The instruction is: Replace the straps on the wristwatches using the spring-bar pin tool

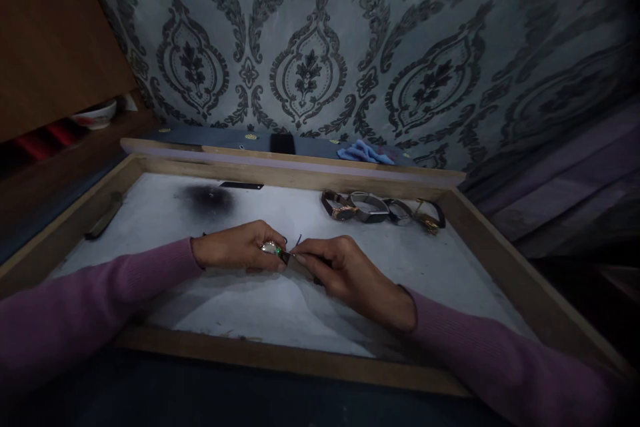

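Near the middle of the wood-framed white board, my left hand [245, 245] is closed around a watch [271, 248] with a shiny, silvery round case that has a green glint. A short dark strap [285, 256] runs from the case toward my right hand [345, 271], whose thumb and forefinger pinch its end. My right fingers hide part of whatever lies under them. A thin blue sliver [299, 239] sticks up beside the right fingertips; I cannot make out what it belongs to.
Several wristwatches [370, 207] lie in a row at the back right. A dark flat strip [242, 185] rests at the back, and a dark slim object [104, 216] by the left edge. Raised wood edges [280, 353] surround the board. Behind it lie a blue cloth [365, 152] and a black object [283, 143].
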`<state>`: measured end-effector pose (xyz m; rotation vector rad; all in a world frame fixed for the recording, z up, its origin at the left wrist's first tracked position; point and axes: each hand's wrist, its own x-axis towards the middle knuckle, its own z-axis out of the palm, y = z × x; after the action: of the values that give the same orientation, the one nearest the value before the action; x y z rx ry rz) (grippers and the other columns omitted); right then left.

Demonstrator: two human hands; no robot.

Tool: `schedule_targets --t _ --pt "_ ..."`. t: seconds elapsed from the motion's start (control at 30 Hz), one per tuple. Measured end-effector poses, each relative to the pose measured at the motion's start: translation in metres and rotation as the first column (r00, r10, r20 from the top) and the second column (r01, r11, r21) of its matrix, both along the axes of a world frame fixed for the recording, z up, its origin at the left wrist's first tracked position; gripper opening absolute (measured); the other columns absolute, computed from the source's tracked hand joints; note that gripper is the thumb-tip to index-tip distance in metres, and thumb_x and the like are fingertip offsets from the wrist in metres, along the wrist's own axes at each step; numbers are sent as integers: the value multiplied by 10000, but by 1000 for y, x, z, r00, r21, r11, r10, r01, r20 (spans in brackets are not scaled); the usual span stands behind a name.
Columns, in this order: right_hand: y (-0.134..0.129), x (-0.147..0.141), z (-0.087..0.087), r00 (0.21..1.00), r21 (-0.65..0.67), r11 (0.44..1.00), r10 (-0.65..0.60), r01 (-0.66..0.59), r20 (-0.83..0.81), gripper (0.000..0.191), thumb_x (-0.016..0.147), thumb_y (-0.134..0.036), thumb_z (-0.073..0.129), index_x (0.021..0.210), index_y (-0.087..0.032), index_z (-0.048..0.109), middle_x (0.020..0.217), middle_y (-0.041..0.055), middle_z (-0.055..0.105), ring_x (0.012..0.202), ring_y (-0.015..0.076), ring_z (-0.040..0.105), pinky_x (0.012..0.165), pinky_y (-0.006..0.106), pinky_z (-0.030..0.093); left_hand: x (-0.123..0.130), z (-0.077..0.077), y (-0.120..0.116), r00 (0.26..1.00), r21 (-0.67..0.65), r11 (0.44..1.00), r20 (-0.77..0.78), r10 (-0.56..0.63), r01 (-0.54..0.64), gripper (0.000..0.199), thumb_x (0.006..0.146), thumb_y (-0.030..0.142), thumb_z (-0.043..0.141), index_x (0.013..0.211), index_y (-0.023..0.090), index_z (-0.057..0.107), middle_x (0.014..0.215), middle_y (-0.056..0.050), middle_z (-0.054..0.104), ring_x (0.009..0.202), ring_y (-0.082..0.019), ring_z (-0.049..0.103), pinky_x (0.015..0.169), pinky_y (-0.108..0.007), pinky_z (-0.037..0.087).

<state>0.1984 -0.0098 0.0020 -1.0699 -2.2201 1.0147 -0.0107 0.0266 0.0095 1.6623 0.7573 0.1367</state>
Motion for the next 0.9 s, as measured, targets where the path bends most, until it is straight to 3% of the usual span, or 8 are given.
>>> schedule_targets --t 0.37,0.9 --pt "-2 -1 1 1000 5 1000 20 -21 13 247 909 -194 485 863 -109 713 600 -4 565 525 81 433 503 214 322 -2 -5 2 997 -39 998 54 -49 51 187 838 313 605 824 126 622 473 85 412 434 -65 338 439 -195 250" --pt "-2 -1 2 1000 -10 1000 22 -22 2 246 909 -190 481 830 -104 697 575 -19 514 515 73 395 494 212 314 -2 -3 2 997 -34 998 46 -58 60 210 848 345 604 847 136 629 487 87 404 442 -66 336 443 -197 240"
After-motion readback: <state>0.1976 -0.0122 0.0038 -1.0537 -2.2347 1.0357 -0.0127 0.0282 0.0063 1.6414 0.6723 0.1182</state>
